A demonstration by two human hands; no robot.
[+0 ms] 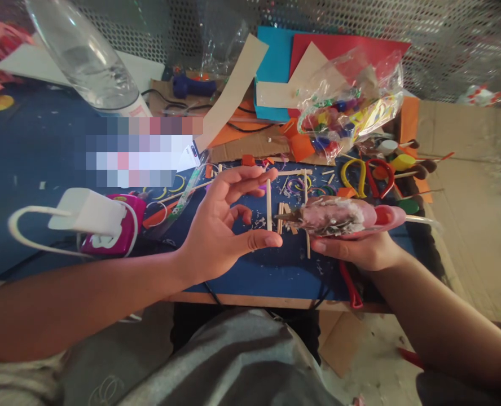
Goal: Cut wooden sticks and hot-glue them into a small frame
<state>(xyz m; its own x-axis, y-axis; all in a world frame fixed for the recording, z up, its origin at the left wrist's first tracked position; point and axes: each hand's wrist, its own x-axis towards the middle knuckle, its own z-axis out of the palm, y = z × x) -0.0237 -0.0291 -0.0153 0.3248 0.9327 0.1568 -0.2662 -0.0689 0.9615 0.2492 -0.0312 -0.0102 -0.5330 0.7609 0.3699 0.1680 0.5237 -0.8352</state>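
My left hand (223, 223) is raised over the blue table (43, 152), thumb and forefinger pinching a thin wooden stick (269, 203) held upright. My right hand (360, 245) grips a pink glue gun (339, 217) crusted with dried glue, its nozzle pointing left at the stick, almost touching it. More short wooden sticks (305, 194) and wood shavings lie on the table just behind the hands.
A clear plastic bottle (85, 56) lies at the back left. A pink and white device (106, 223) with a white cable sits at the left. Coloured paper sheets (284, 56), a bag of beads (347, 107), cardboard (462, 129) and curved coloured strips (367, 175) crowd the back right.
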